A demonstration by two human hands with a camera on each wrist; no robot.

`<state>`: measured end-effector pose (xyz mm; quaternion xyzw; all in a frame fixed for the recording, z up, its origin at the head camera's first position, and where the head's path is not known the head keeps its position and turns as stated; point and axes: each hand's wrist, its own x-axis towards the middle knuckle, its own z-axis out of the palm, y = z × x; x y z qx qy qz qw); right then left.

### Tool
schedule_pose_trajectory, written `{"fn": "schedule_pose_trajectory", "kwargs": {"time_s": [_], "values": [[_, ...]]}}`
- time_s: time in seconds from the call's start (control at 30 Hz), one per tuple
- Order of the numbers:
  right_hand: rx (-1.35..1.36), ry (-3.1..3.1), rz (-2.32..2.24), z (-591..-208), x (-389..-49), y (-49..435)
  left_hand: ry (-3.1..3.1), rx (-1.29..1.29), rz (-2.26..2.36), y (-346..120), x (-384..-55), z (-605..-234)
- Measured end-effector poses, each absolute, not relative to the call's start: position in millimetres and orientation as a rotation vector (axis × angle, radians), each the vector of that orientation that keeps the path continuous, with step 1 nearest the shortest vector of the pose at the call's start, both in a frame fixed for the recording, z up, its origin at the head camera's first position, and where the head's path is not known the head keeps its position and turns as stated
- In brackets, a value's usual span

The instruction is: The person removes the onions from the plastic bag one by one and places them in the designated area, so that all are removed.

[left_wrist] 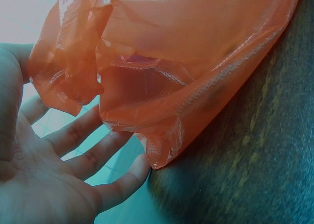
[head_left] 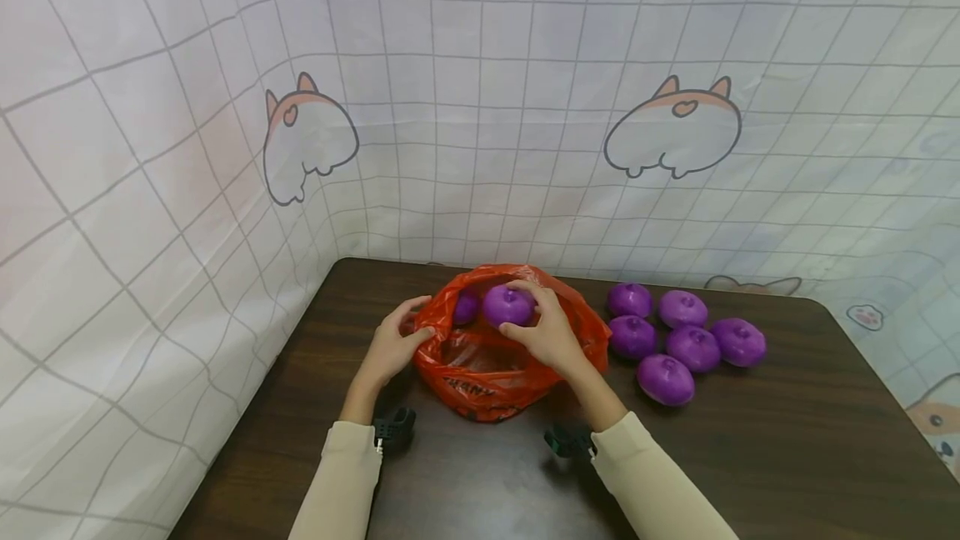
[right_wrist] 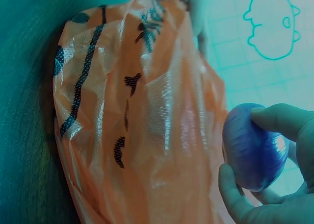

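Observation:
A red plastic bag [head_left: 480, 394] with black print stands with its mouth spread wide. My left hand [head_left: 393, 344] holds the bag's left rim, thumb on the rim and fingers outside; in the left wrist view the bag's film [left_wrist: 68, 62] hides part of the thumb. My right hand [head_left: 551, 332] grips a shiny purple, onion-shaped ball [head_left: 506, 307] between thumb and fingers, over the bag's mouth. The same purple ball [right_wrist: 255, 148] shows beside the bag [right_wrist: 137, 116] in the right wrist view. Another purple ball [head_left: 466, 307] lies inside the bag, partly hidden.
Several more purple balls [head_left: 666, 379] sit grouped on the dark wooden table [head_left: 787, 440], right of the bag. A white grid-patterned cloth [head_left: 480, 107] with animal drawings hangs behind and on the left of the table. Dark straps with small devices [head_left: 395, 430] sit at both wrists.

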<state>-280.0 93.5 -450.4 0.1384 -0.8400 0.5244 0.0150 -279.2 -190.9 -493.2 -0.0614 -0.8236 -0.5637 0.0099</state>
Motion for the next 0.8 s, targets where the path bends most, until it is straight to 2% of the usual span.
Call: {"fn": "schedule_pose_trajectory", "kwargs": {"time_s": [0.8], "values": [[0.56, -2.45, 1.705, -428.4, -232.8, 129.2, -2.565, -0.204, -1.766, -190.5, -278.6, -493.1]]}}
